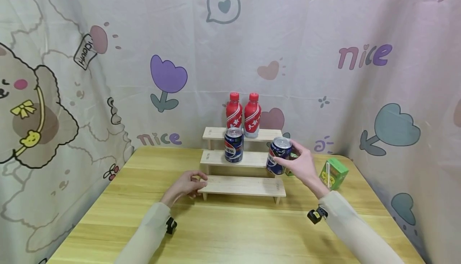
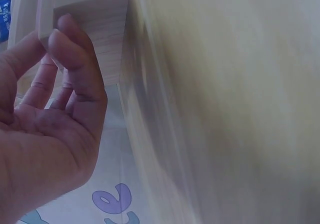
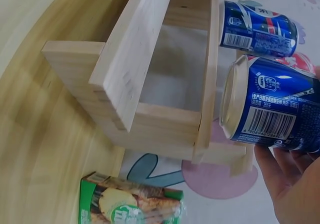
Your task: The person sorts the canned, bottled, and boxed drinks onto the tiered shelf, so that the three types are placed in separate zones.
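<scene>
Blue silver-topped can (image 1: 276, 152), right fingers (image 3: 274, 171) wrapped round it, left fingers (image 2: 85, 76) pinching wooden shelf (image 1: 241, 185)'s near-left edge, tabletop (image 1: 234, 228) stretching in front

Sleeves first, and it's a matching pair! There's the left sleeve (image 1: 145, 234) at seven o'clock in the head view, the right sleeve (image 1: 354, 224) at four, both long, plain and off-white. Now a flash of black, small and boxy: the left camera (image 1: 171, 225) at five o'clock off its sleeve's end, the right camera (image 1: 314, 216) at eight off the other! And beyond, left hand (image 1: 184, 186) and right hand (image 1: 303, 168), both bare, slim-fingered!
</scene>
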### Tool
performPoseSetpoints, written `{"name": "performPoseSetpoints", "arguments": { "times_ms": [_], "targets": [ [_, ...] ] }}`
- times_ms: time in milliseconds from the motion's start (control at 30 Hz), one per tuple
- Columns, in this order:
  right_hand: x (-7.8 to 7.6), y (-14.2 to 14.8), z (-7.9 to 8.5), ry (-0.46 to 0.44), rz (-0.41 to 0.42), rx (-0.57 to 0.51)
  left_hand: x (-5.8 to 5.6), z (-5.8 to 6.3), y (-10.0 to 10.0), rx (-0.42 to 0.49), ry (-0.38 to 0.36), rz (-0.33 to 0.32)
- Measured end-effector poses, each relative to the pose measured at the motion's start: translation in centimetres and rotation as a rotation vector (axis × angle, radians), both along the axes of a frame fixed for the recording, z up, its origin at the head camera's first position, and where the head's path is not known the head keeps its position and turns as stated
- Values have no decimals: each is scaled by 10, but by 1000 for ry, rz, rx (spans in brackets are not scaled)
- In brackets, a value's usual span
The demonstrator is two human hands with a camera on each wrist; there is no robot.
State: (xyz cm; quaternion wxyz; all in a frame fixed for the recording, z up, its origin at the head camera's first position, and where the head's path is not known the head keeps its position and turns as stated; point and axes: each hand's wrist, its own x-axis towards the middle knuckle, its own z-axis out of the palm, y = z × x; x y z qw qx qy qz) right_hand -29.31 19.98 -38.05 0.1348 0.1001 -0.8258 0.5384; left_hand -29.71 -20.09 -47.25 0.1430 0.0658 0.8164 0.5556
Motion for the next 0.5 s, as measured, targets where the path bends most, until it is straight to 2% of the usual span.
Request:
{"name": "performPoseSetpoints", "arguments": {
  "times_ms": [500],
  "targets": [
    [-14,-26,0,-40,-35,1,2,2,1,-18,-10,26]
  ]
}}
